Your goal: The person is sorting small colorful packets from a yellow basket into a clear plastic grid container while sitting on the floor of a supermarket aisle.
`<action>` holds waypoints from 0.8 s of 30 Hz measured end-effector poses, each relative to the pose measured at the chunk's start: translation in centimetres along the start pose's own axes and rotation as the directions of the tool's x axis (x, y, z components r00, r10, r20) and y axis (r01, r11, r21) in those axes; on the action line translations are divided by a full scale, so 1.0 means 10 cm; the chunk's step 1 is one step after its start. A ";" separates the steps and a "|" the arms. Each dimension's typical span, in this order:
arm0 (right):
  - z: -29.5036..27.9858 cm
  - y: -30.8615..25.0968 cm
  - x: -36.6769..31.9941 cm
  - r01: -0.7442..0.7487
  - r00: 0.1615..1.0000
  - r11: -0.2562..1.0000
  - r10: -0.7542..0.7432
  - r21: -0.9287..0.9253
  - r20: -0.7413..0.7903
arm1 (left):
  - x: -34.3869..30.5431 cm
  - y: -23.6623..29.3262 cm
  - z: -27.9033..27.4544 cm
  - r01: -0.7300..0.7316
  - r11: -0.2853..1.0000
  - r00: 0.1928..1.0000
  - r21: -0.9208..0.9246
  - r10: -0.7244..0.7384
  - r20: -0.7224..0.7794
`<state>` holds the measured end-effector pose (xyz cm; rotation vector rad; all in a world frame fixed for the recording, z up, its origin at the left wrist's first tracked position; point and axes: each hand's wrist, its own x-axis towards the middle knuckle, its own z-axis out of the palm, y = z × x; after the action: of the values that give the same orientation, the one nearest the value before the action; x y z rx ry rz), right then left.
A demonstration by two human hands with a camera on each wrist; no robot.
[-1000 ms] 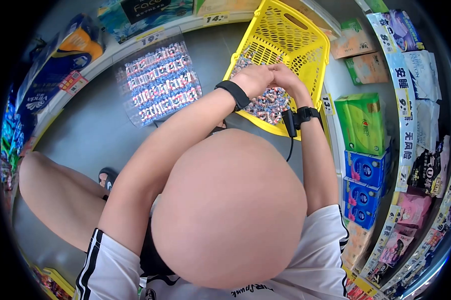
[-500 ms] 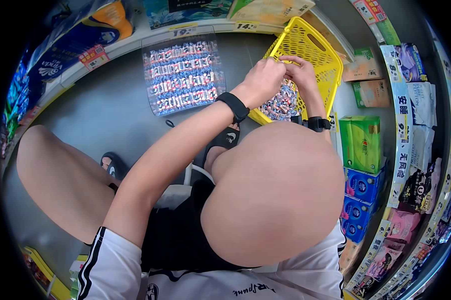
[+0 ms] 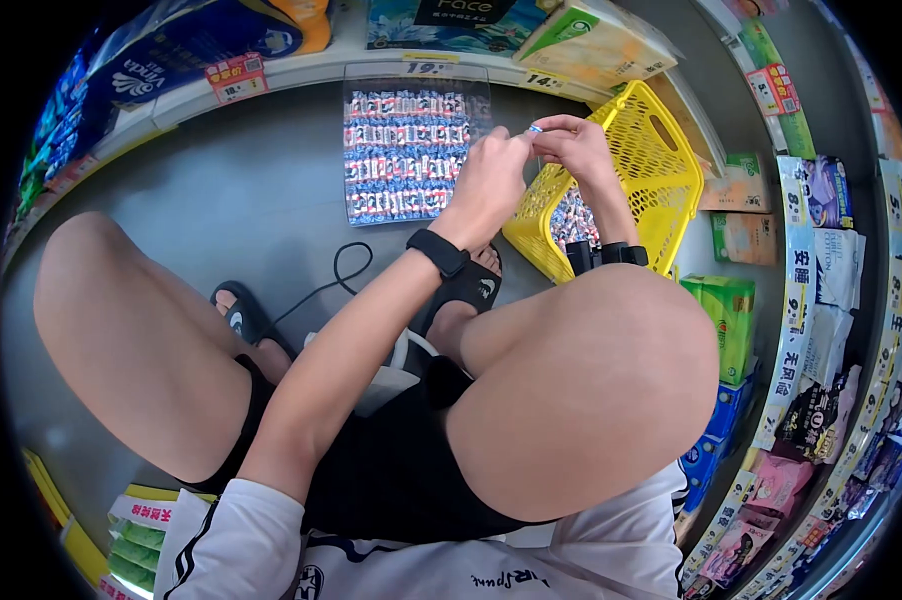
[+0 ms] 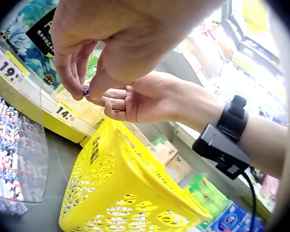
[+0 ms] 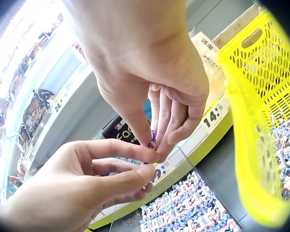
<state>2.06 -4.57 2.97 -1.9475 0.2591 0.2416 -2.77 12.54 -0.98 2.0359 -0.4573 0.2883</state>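
In the head view, my left hand (image 3: 491,180) and right hand (image 3: 583,152) meet fingertip to fingertip near the basket's left rim. Between them is a small candy (image 3: 536,128) in a blue and white wrapper. Thumb and fingers of the left hand pinch the candy (image 4: 85,90) in the left wrist view. The right hand's thumb and forefinger pinch it too in the right wrist view, and fingertips cover most of it. A yellow basket (image 3: 693,185) holds many loose candies (image 3: 574,222). To its left, a clear box (image 3: 418,218) shows similar candies (image 3: 406,165) in neat rows.
Shelves with price labels (image 3: 241,75) run along the back and right side. Tissue packs (image 3: 719,315) line the lower right. A black cable (image 3: 336,280) lies on the floor beside my sandalled foot (image 3: 471,290). My bent knee (image 3: 611,340) rises just in front of the basket.
Both hands have come up from inside the basket toward its left rim, and a candy now shows between the fingertips. The head view has shifted, revealing the clear box and more floor.
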 end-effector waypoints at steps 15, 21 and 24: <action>1.37 0.21 0.40 0.032 0.986 0.950 0.022 -0.310 0.168 | -0.63 -0.83 -0.33 0.287 0.950 0.950 0.124 -0.266 -0.164; 1.69 0.57 0.52 0.001 0.972 0.963 0.063 -0.270 0.226 | -0.83 -1.15 -0.31 0.270 0.928 0.961 0.258 -0.242 -0.132; 1.79 0.66 0.55 0.005 0.970 0.955 0.068 -0.296 0.235 | -0.86 -1.23 -0.30 0.277 0.899 0.961 0.339 -0.267 -0.075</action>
<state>4.47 9.18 -11.20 -2.1833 0.0954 0.5634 -5.17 22.32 -12.52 2.4048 -0.1010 0.2356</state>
